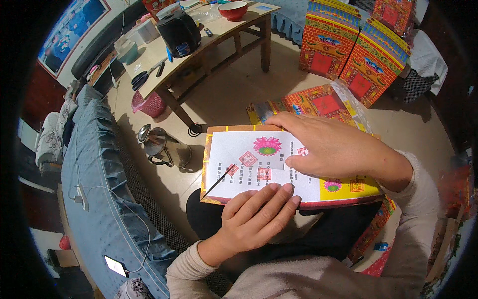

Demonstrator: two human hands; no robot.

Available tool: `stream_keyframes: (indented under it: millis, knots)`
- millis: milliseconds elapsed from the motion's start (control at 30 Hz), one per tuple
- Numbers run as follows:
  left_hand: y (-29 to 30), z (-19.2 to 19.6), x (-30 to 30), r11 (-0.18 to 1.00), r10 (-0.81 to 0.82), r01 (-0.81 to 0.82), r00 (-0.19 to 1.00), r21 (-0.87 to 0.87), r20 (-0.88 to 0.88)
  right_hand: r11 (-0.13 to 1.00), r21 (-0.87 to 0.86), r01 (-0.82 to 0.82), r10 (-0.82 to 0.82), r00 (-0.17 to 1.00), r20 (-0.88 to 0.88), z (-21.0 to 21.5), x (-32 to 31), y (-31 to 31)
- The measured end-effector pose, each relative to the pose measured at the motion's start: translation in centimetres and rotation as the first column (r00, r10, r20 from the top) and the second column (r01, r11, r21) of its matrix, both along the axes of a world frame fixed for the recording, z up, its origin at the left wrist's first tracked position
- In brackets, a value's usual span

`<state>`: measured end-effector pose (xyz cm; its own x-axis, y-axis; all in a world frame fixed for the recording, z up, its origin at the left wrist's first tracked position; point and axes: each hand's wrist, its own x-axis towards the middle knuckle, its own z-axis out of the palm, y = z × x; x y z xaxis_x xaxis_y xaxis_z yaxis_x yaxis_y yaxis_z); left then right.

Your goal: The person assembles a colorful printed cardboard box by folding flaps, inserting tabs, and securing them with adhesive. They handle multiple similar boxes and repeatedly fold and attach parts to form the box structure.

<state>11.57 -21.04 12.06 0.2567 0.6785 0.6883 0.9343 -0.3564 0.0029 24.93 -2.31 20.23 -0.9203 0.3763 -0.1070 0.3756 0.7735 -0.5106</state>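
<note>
The white printed sheet (249, 172) lies atop a flat box or stack (204, 172) at the centre of the frame, above the person's dark trousers (338, 222). Uneven pressure could skew or crease the paper, and shifting knees might tip everything. The right hand (326, 149) rests palm down on it, open, thumb apart; the left hand (256, 217), fingers extended and close together, touches near the lower edge. Neither visibly grips anything. Tall red-and-yellow boxes (330, 42) stand at upper right, a metal kettle (167, 145) left of centre.
</note>
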Motion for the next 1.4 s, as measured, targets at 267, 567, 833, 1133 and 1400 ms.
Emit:
stream_keyframes:
  millis: [267,567,833,1133,1400]
  knots:
    - [-0.2,0.5,0.2,0.998,0.023,-0.022,1.0,-0.067,0.01,0.95,-0.312,0.019,-0.004,0.999,0.05,1.1,1.4,1.7]
    - [0.5,2.2,1.1,0.982,0.028,-0.034,0.999,-0.187,-0.032,0.982,-0.125,-0.143,0.141,0.99,-0.029,0.0,4.1,1.7]
    - [0.3,2.3,1.5,0.961,0.076,-0.073,0.997,-0.266,-0.001,0.981,0.12,-0.149,0.156,0.986,-0.052,-0.2,4.3,0.3]
    - [0.7,2.5,1.4,0.968,0.084,-0.091,0.996,-0.232,-0.04,0.9,0.415,-0.133,0.161,0.986,-0.034,-0.4,3.8,-1.3]
    - [0.4,2.4,1.3,0.974,0.057,-0.063,0.998,-0.217,-0.036,0.9,0.416,-0.131,0.203,0.97,-0.133,-0.2,4.1,-1.7]
